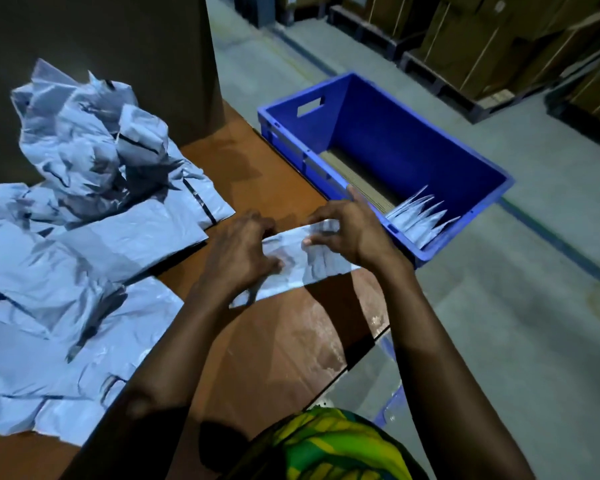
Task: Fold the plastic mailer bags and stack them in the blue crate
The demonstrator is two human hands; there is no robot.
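A pale grey mailer bag (312, 268), folded into a narrow strip, lies on the brown table (284, 341) near its right edge. My left hand (239, 251) grips the strip's left part with curled fingers. My right hand (347, 230) pinches its upper right end, the thumb on top. The blue crate (413, 140) stands on the floor just past the table's right edge. Several folded mailers (420, 216) stand on edge in its near corner, on a cardboard liner.
A loose heap of crumpled and flat mailer bags (66, 220) covers the left half of the table. A tall dark box (101, 46) stands behind it. Cardboard cartons on pallets (499, 39) line the far right across the grey floor.
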